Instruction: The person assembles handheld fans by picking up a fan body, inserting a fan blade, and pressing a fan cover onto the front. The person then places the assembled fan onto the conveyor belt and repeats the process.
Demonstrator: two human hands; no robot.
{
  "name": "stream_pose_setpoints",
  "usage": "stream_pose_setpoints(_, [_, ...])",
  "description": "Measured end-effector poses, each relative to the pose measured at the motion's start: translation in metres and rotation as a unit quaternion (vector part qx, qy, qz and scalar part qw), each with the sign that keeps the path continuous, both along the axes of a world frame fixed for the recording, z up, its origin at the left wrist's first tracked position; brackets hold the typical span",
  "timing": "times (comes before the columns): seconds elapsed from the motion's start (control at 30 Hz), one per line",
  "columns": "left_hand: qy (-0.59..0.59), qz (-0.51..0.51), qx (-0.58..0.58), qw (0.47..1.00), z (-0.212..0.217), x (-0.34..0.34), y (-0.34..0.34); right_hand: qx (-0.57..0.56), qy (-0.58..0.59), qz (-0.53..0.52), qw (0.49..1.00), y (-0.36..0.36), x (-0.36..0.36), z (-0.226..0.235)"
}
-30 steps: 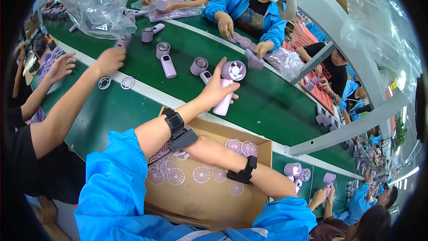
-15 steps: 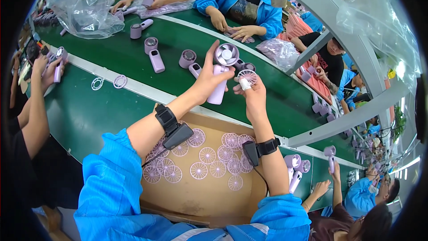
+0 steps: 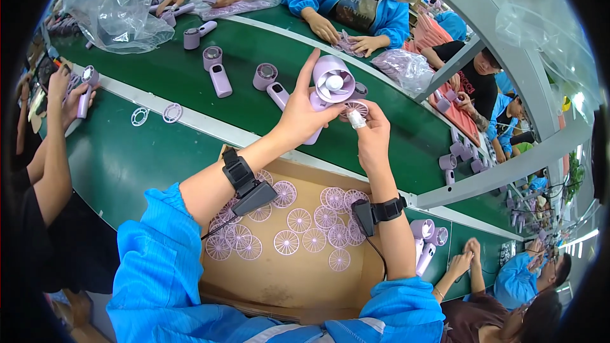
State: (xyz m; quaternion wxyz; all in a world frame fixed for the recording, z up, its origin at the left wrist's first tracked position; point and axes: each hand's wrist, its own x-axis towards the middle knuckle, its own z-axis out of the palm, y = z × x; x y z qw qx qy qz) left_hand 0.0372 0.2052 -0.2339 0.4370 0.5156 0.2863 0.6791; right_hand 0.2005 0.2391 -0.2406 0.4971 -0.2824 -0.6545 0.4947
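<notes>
In my left hand (image 3: 298,113) is a lilac handheld fan (image 3: 333,80), gripped by its handle, with the round head up and the white-hubbed blades uncovered toward me. My right hand (image 3: 373,132), with a white wrap on one finger, pinches a round spoked fan grille (image 3: 354,109) just below the fan head. Grille and fan head are close together; whether they touch I cannot tell. Beneath my forearms, a cardboard box (image 3: 279,286) holds several loose lilac grilles (image 3: 286,241). Both my wrists wear black strapped devices.
Several lilac fans, one of them a fan (image 3: 219,79), lie on the green conveyor (image 3: 171,57) ahead. Two rings (image 3: 171,112) rest on the left table. More fans (image 3: 427,238) stand right of the box. A grey metal frame (image 3: 495,168) arches at right. Co-workers sit around.
My left hand has tilted the fan head and brought it slightly right. The right hand's grille has turned flatter beneath it. At lower right, a co-worker's raised fan is no longer visible.
</notes>
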Motion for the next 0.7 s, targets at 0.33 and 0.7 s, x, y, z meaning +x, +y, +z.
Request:
stream_pose_setpoints(0.33, [-0.038, -0.023, -0.021, 0.999, 0.001, -0.005, 0.002, -0.229, 0.16, 0.159, 0.947, 0.0, 0.006, 0.005])
stream_pose_setpoints(0.7, [0.078, -0.009, -0.12, 0.99, -0.007, -0.005, 0.006, 0.019, -0.036, -0.086, 0.995, -0.014, -0.006, 0.015])
